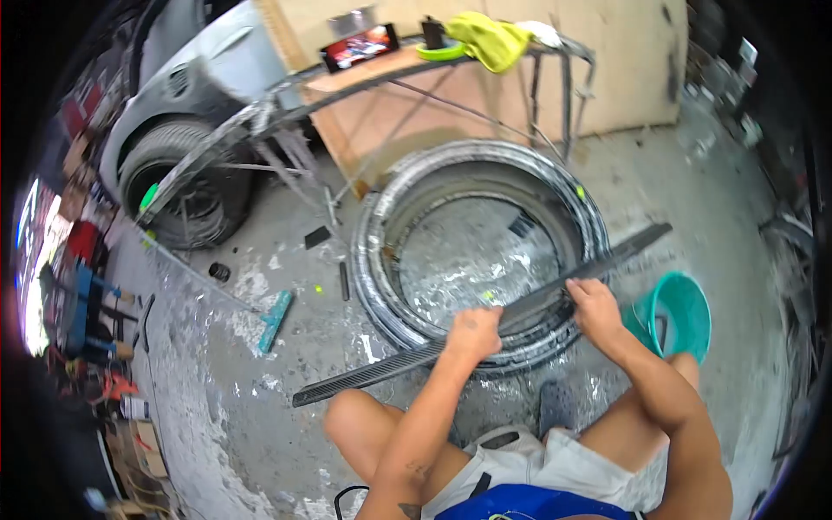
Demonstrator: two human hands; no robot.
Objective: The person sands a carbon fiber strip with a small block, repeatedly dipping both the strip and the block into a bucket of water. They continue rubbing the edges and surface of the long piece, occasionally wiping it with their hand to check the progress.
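Observation:
A long dark strip with a carbon-fibre-like weave (373,370) lies slantwise across a stack of wet tyres (374,276), its right end higher in view. My left hand (473,334) is closed around the strip near its middle, at the front edge of the tyres. Further along toward the right end, my right hand (596,307) is closed at the strip's edge, with the thumb along it. Whether anything small sits under the right fingers is hidden. Within the tyre ring, the wet floor and a small dark piece (521,226) show.
A green bucket (702,314) stands close by my right knee. A teal squeegee (275,322) lies on the wet floor at left. Behind the tyres, a metal stand (407,71) carries a phone (359,48) and a yellow cloth (490,42). A car wheel (186,186) is at back left.

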